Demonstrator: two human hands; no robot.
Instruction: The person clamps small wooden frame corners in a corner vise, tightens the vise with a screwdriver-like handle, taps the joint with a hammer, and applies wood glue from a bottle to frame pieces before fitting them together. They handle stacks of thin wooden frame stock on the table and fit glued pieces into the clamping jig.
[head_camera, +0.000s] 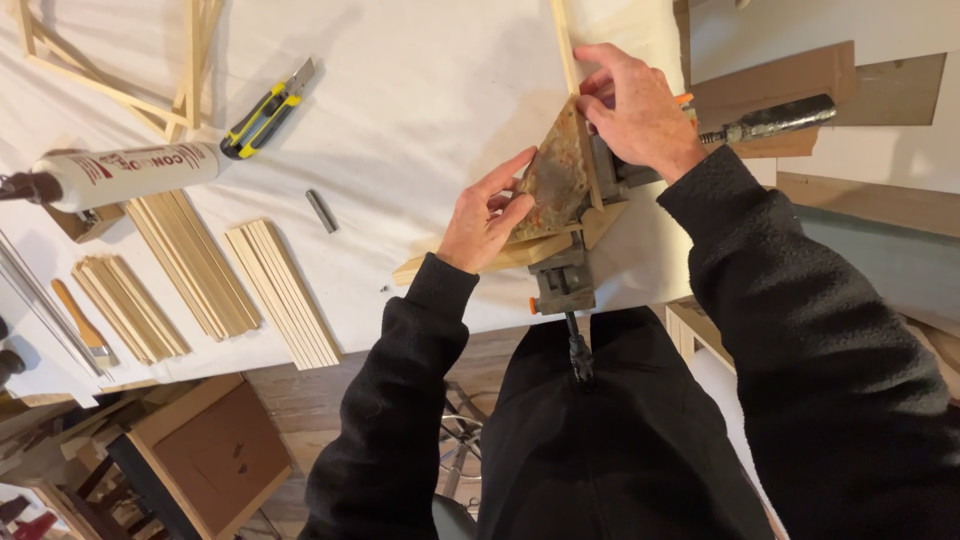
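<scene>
Head view is showing a corner clamp (565, 215) sitting at the near edge of the white-covered table (420, 110), directly in front of the person, with a stained triangular plate on top. It is gripping two wooden strips (563, 40) that are meeting at a right angle: one is running away from the person toward the far side of the table, the other is lying along the near edge toward the left. One clamp screw handle is hanging down over the table edge toward the person's body; the other is pointing off to the right.

Left hand (487, 215) is resting on the left slope of the triangular plate, fingers spread and pressing flat, closed on nothing. Right hand (640, 110) is lying over the far right corner of the clamp, fingers curled down onto it where the far strip enters; whether it is squeezing something there I cannot tell. Both hands are touching the clamp, one on each side.

Further left, bundles of cut wooden slats (235, 275), a yellow utility knife (265, 112) and a glue cartridge (125, 172) are lying well apart from the hands.
</scene>
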